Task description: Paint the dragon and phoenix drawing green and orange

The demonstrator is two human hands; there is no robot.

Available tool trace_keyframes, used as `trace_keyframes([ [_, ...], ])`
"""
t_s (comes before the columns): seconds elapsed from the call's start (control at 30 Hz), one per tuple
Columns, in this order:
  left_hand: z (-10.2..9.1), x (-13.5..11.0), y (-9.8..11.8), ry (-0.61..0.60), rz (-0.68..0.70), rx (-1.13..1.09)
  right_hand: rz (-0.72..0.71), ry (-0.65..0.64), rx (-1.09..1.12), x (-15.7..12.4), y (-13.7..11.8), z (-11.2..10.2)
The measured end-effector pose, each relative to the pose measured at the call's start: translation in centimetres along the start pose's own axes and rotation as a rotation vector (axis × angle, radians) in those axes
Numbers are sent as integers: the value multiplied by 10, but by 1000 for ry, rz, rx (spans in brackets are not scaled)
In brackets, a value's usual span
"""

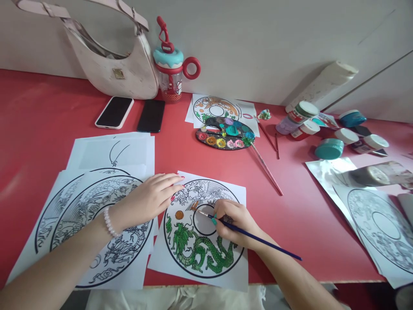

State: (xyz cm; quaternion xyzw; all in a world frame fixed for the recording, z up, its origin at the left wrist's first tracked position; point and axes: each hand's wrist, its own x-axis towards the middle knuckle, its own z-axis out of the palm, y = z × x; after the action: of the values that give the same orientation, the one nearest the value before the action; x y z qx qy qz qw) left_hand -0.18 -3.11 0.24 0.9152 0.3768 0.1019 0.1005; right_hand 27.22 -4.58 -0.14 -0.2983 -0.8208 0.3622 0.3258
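Observation:
My right hand point(230, 219) pinches a dark blue paintbrush point(258, 237), its tip on the printed phoenix just above the inner ring of a round design. That design is on a white sheet point(158, 261), where a dragon point(196, 249) is painted green and a small disc point(179, 215) orange-brown. A patch of orange-brown shows by the brush tip. With fingers stretched out, my left hand point(155, 196) lies flat, its fingertips at the sheet's upper left edge. Beneath that wrist are several unpainted printed sheets point(106, 262). A beaded bracelet point(111, 224) circles it.
Beyond the sheet sits a paint palette point(211, 145), with a second brush point(267, 170) resting against it. Paint jars point(329, 149) cluster at the right, near more printed sheets point(364, 206). Two phones point(115, 113), a handbag point(112, 73) and a lidded cup point(171, 82) stand at the back left.

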Motion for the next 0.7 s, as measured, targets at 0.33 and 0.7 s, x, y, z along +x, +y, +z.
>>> trace_keyframes([
  [0.33,1,0,0,-5,3,9,-17,10,-18,0,0,-1],
  [0.7,1,-1,0,3,0,-3,-20,-12,-19,1,1,-1],
])
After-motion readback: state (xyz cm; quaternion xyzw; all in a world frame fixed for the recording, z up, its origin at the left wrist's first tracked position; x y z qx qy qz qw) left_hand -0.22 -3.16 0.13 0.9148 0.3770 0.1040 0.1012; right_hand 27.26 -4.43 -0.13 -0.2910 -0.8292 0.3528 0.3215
